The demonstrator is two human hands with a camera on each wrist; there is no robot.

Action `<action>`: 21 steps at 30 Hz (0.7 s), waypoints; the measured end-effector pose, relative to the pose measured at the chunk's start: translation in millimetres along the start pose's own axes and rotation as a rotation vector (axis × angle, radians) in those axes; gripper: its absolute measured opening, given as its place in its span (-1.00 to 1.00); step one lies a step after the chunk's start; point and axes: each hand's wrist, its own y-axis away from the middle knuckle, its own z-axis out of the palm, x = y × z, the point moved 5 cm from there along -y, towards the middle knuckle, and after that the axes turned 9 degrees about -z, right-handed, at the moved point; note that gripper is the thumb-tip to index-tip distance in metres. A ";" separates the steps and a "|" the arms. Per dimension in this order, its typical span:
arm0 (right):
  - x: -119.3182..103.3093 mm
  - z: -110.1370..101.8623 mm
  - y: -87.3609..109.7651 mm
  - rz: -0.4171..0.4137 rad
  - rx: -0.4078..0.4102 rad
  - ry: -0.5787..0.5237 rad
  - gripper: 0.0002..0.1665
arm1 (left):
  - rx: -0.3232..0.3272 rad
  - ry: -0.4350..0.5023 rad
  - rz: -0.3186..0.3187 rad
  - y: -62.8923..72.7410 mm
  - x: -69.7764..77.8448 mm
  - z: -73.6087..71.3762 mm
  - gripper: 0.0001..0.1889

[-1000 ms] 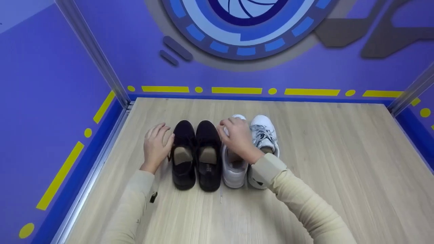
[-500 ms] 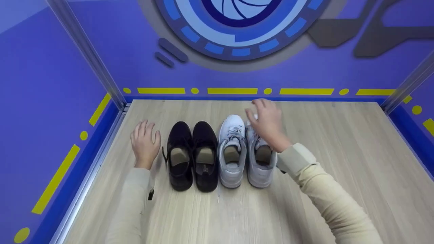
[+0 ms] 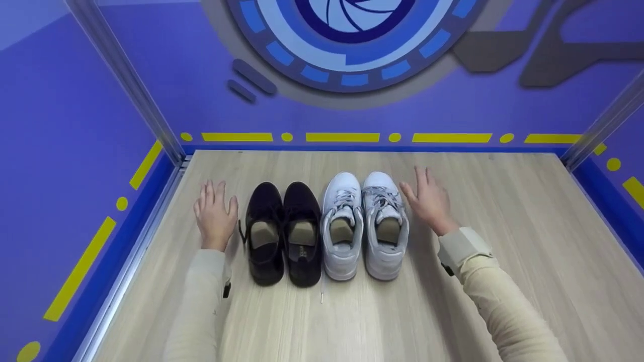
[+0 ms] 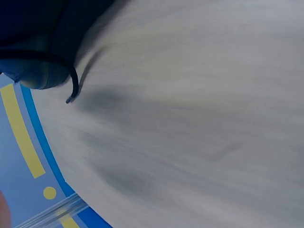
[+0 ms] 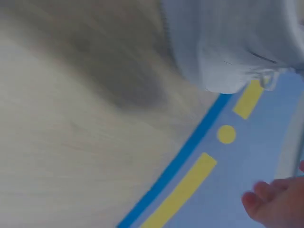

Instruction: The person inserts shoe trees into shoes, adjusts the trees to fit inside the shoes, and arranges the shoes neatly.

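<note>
Two black shoes stand side by side, the left black shoe and the right black shoe, toes to the back wall. Close against them on the right are two white sneakers, the left white sneaker and the right white sneaker, with grey-white laces. Left of the black pair, my left hand hovers with fingers spread, holding nothing. My right hand is just right of the white pair, fingers extended and apart from the shoe. A black lace end loops out beside the black shoe in the left wrist view.
The shoes stand on a light wood-grain board. A blue-purple back wall with yellow marks closes off the far side, and metal posts rise at the corners. A thin lace tip lies on the board behind the heels.
My right hand has moved right, from over the left white sneaker, across the right one, to beside it. My left hand has drawn left, away from the black shoe. The shoes stay put.
</note>
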 end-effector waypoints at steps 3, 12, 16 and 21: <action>7.1 17.7 9.0 0.041 -0.157 -0.122 -0.11 | -0.200 0.125 -0.090 3.4 -0.7 14.1 -0.40; 3.3 37.6 17.2 0.037 -0.317 -0.352 -0.24 | -0.642 0.428 -0.329 26.5 7.5 42.7 -0.20; 1.5 37.6 16.9 0.037 -0.339 -0.351 -0.30 | -0.613 0.453 -0.296 25.9 9.8 43.7 -0.30; -0.1 40.1 17.9 0.059 -0.379 -0.359 -0.29 | -0.624 0.431 -0.303 25.3 8.3 44.5 -0.37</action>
